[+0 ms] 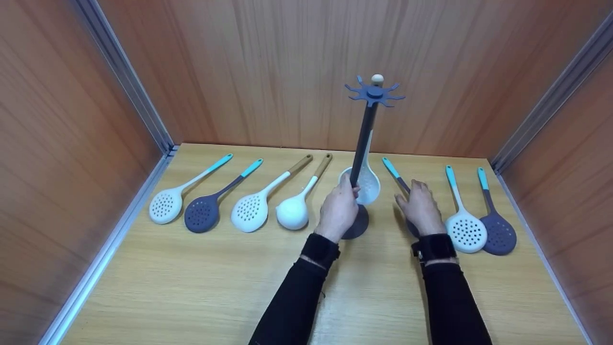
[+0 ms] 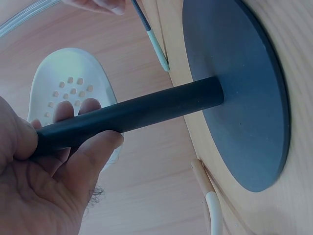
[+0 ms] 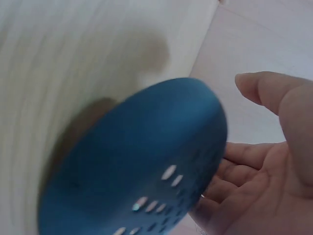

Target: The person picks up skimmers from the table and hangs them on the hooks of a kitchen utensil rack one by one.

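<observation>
My left hand point(image 1: 337, 208) grips the black pole of a utensil stand point(image 1: 365, 139), with a spoked hook ring at the top and a round dark base point(image 2: 239, 93). Behind the pole hangs a white skimmer point(image 1: 368, 184); its holes show in the left wrist view. My right hand point(image 1: 421, 207) is over a dark skimmer with a turquoise handle point(image 1: 391, 167), which lies on the table partly hidden by the hand. In the right wrist view, the dark perforated head point(image 3: 137, 156) is close to the camera, and the thumb stands apart from the fingers.
Left of the stand lie a white ladle point(image 1: 292, 213), a white skimmer with a brown handle point(image 1: 250, 213), a dark skimmer point(image 1: 202, 214) and another white one point(image 1: 165, 206). To the right, a white skimmer point(image 1: 466, 232) overlaps a dark one point(image 1: 500, 235). Wooden panels enclose the table.
</observation>
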Tool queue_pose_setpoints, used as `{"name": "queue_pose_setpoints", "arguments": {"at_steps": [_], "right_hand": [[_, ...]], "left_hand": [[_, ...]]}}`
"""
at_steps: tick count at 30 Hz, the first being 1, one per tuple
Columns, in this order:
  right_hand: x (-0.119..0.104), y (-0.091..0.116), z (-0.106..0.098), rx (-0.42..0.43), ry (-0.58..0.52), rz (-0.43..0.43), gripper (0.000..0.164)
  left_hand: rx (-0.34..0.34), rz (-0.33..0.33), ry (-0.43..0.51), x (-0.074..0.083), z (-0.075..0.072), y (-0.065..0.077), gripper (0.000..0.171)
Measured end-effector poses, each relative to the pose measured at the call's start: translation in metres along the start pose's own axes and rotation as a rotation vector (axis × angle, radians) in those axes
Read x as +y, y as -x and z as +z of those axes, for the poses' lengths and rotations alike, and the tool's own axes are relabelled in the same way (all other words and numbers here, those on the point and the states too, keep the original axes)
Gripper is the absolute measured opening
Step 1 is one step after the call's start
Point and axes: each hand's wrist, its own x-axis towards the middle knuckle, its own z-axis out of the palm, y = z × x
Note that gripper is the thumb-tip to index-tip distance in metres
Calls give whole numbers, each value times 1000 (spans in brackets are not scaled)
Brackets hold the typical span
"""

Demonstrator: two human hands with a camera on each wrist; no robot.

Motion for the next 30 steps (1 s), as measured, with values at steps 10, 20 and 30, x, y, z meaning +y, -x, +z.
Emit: {"name": "queue_pose_setpoints", "arguments": {"at_steps": [10,20,30], "right_hand": [[9,-2,8,-32,62,38,77],[11,-5,12,-79,78,67,75],[10,-5,11,-78,31,76,66]], "left_hand": [[2,-15,0,0,1,0,16],[-8,-20,9,0,0,-1,18],[-4,-11,13,0,1,-2,20]]}}
